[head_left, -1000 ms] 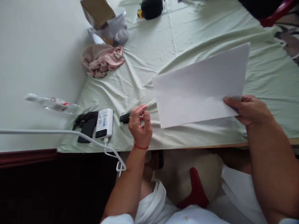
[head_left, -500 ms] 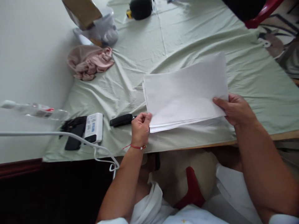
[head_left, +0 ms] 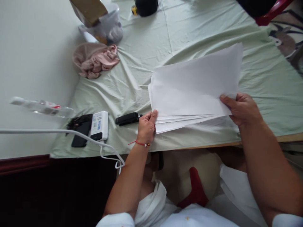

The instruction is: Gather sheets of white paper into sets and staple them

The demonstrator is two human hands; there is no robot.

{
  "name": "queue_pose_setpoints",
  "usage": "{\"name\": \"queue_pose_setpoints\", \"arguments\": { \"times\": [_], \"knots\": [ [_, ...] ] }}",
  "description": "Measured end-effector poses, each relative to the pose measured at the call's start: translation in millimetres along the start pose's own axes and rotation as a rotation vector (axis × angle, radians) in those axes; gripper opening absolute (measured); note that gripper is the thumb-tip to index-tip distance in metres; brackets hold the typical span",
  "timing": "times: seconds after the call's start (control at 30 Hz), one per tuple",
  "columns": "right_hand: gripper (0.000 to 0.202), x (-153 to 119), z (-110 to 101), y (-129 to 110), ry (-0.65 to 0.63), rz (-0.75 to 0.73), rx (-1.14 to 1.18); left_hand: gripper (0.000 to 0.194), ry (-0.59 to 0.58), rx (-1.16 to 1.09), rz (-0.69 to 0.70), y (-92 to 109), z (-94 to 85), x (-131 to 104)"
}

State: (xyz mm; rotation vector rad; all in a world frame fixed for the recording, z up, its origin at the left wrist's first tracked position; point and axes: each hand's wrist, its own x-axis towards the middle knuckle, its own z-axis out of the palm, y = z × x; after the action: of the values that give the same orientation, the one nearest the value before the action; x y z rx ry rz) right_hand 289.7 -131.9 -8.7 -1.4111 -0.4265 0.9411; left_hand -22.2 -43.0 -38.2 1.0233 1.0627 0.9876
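Note:
Several white sheets of paper [head_left: 194, 85] are held in a loose stack above the green cloth, their near edges fanned apart. My left hand [head_left: 147, 126], with a red string bracelet at the wrist, pinches the near left corner of the stack, thumb on top. My right hand [head_left: 243, 108] grips the right side, its thumb lying on the top sheet and the other fingers hidden underneath. Just left of my left hand lies a small black elongated case [head_left: 127, 118].
A green cloth [head_left: 132, 91] covers the table. To the left are a white power bank [head_left: 99, 124], a black phone [head_left: 81, 134], a white cable [head_left: 71, 131] and a clear plastic bottle [head_left: 44, 107]. Farther back are a pink cloth [head_left: 97, 61], a plastic tub [head_left: 112, 30] and a cardboard box [head_left: 90, 11].
The stack's near edges have fanned farther apart, and its top sheet sits higher and more to the right. Both hands keep hold; the whole view has shifted slightly.

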Motion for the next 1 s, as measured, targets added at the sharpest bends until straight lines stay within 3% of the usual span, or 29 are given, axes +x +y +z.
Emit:
{"name": "queue_pose_setpoints", "arguments": {
  "times": [0.17,0.37,0.7,0.9,1.0],
  "knots": [
    [0.029,0.1,1.8,-0.7,0.047,-0.04,0.054,0.048,-0.097,0.021,-0.016,2.3,1.6,-2.0],
    [0.03,-0.5,3.6,-1.5,0.046,-0.046,0.049,0.058,-0.047,0.013,-0.07,7.9,4.7,-4.5],
    [0.03,1.3,3.1,0.3,0.045,-0.054,0.079,0.057,-0.061,0.056,-0.066,13.5,4.0,-5.9],
    [0.034,-0.6,1.0,0.6,-0.012,-0.039,0.038,0.06,-0.086,-0.127,-0.05,11.4,-2.5,-0.6],
    [0.034,-3.8,1.8,0.7,-0.052,-0.039,0.037,0.057,-0.045,-0.158,-0.027,7.9,-4.2,4.6]
  ]
}}
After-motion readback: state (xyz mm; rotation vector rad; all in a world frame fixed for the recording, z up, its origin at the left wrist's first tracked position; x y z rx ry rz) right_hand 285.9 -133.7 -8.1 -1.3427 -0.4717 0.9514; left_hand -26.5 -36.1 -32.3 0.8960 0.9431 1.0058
